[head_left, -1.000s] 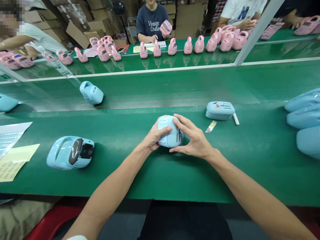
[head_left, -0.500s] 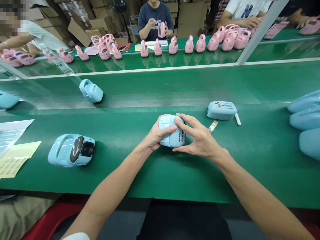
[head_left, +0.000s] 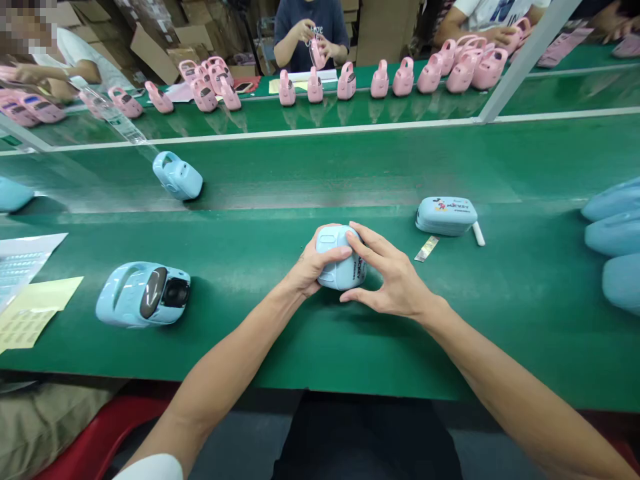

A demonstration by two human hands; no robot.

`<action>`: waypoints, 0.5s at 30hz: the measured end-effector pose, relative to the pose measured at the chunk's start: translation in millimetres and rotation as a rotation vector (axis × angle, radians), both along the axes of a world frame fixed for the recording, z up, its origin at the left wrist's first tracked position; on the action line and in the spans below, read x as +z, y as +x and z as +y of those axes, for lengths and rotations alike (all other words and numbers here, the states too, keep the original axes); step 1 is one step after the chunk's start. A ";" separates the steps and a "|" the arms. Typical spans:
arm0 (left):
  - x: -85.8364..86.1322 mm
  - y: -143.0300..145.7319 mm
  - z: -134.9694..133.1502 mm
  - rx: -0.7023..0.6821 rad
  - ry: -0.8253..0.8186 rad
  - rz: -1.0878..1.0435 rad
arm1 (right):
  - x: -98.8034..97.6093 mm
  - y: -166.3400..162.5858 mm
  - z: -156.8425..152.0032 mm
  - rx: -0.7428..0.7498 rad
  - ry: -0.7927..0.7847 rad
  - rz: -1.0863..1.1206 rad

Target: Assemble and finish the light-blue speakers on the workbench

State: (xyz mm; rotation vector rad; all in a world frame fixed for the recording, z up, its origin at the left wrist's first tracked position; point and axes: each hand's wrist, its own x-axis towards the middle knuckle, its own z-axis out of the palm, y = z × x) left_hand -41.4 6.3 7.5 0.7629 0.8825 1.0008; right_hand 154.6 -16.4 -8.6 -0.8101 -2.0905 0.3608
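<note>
Over the green bench, a light-blue plastic device with Mickey lettering on its side is held between my hands. My left hand wraps its left side, the thumb lying across the near face. My right hand curves round the right side, index finger on the top and thumb by the lower edge, covering part of the print. Right of my hands lies another light-blue Mickey device, with a small white stick beside it and a small shiny label strip in front.
A handled blue device with a dark panel lies left, beside paper sheets. Another blue device sits farther back. Several blue ones stand right. Beyond a white rail, pink devices line a bench where co-workers sit.
The held device has turned slightly, so less of its lettering shows. My right hand has shifted a little left with it. The view has tilted slightly; across, a co-worker's pink device has changed angle.
</note>
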 end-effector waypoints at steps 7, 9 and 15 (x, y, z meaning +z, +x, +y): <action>4.2 -0.2 -5.1 0.001 0.048 0.052 | 0.8 -1.0 -2.2 0.024 -0.053 0.024; 1.9 0.1 -3.5 0.007 0.026 0.023 | -2.5 -3.6 -0.4 0.047 -0.099 0.057; -8.4 -5.5 3.5 -0.034 0.098 -0.098 | -17.0 -4.9 14.7 -0.024 -0.473 0.453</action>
